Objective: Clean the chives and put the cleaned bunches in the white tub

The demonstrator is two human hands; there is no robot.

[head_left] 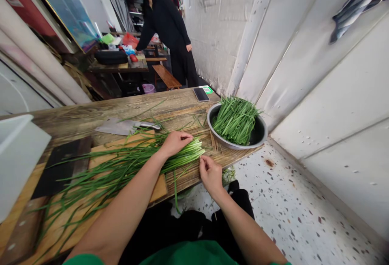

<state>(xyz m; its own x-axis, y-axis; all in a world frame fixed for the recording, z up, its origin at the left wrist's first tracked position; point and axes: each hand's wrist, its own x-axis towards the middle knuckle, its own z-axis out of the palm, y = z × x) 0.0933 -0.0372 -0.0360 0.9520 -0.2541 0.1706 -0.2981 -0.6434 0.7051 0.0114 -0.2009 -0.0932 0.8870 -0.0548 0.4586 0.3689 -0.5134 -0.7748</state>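
A long bunch of garlic chives lies across a wooden cutting board, its pale stem ends pointing right. My left hand rests on the bunch just behind those ends, with its fingers curled over the stems. Right at the tips of the lower stems, my right hand is closed in a pinch; whatever sits between thumb and finger is too small to make out. Behind the board lies a cleaver, its handle toward the right. A metal bowl to the right holds a heap of cut chives.
The wooden table bears a phone, a green card and thin sticks. A white container stands at left. Trimmings lie below the table edge. Another person stands behind, beside a cluttered table.
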